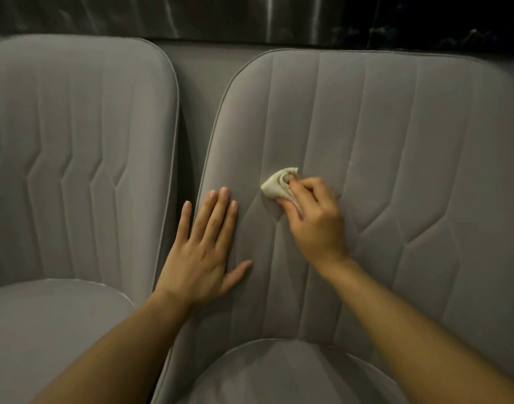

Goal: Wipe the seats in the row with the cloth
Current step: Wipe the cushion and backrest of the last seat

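Observation:
Two grey padded seats stand side by side. On the backrest of the right seat (pixel 395 147), my right hand (pixel 314 220) grips a small crumpled cream cloth (pixel 279 185) and presses it against the fabric near the middle. My left hand (pixel 206 252) lies flat with straight fingers on the same backrest, close to its left edge. The round cushion of the right seat (pixel 293 374) shows between my forearms. The left seat (pixel 75 141) is untouched.
A narrow dark gap (pixel 188 147) separates the two backrests. Behind the seats runs a dark, glossy marbled wall (pixel 250 16). The left seat's cushion (pixel 45 325) fills the lower left corner.

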{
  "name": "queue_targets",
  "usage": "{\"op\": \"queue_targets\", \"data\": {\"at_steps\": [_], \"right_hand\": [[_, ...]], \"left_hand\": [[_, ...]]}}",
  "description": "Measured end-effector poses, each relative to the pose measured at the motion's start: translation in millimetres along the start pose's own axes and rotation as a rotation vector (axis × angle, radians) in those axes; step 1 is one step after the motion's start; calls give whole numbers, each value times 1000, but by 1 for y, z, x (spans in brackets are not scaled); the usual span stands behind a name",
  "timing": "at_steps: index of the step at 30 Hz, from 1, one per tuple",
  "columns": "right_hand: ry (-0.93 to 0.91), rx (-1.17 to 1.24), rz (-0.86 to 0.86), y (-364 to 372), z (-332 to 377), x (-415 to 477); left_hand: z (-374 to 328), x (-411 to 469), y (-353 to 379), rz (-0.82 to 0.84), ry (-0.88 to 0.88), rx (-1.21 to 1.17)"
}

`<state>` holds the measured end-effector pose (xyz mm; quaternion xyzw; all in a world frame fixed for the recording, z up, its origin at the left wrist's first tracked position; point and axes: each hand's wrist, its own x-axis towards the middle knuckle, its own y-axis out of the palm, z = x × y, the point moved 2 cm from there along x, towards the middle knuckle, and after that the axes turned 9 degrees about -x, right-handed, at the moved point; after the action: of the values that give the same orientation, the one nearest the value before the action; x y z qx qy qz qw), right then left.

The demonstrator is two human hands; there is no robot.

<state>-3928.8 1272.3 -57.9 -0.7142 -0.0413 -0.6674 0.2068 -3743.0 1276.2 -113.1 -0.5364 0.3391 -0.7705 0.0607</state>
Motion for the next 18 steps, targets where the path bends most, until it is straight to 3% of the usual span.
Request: {"op": "queue_targets", "data": {"at_steps": [7, 14, 18], "right_hand": [[208, -34, -200, -14, -15, 71], [117, -11, 20, 13, 26, -92], [97, 88, 97, -1, 27, -99]], "left_hand": [[1, -1, 0, -18, 17, -59], [1, 0, -1, -28, 34, -84], [0, -1, -2, -41, 27, -106]]}}
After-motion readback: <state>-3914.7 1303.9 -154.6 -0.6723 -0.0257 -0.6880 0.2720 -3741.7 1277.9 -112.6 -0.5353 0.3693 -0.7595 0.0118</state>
